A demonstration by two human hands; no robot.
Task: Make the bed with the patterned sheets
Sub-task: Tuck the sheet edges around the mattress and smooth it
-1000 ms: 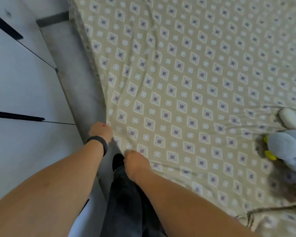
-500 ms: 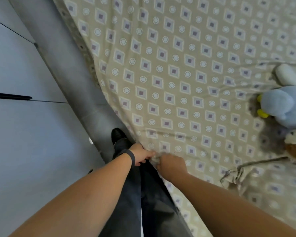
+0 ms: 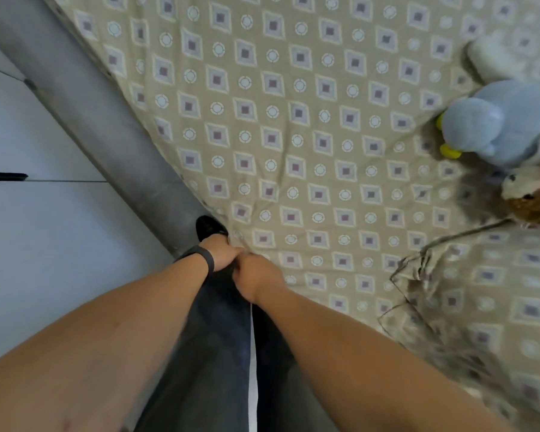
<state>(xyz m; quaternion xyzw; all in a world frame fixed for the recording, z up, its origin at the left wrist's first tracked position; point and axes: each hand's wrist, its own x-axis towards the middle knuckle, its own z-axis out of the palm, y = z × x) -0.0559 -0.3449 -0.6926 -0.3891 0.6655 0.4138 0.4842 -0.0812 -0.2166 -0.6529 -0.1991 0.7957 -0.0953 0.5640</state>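
Left hand (image 3: pixel 222 252), band on wrist, and right hand (image 3: pixel 256 277) sit together at the near bed edge, both bunched on the sheet (image 3: pixel 293 126) hem, fingers curled into the fabric; exact pinch points hidden between the knuckles. Sheet is spread over most of the mattress, beige with square-and-circle print, light creases fanning out from the hands. Judgement: thin, soft, light cloth, no stiffness, will slide and wrinkle easily, so hold at the hem, hands spread apart along the edge, pull flat and down to tuck. Grey bed frame (image 3: pixel 85 98) runs diagonally just left of the hands, sheet edge lying against it; the gap for tucking looks tight. Floor (image 3: pixel 44 229) left of the frame gives standing room; person's legs and a dark shoe (image 3: pixel 208 227) are right against the frame. Far right: blue plush (image 3: pixel 505 123) and brown plush (image 3: pixel 530 198) lie on the sheet, well apart from the hands, beside a rumpled patterned cover (image 3: pixel 480 291) with a loose edge. Those may pin or drag the cloth if pulled hard.
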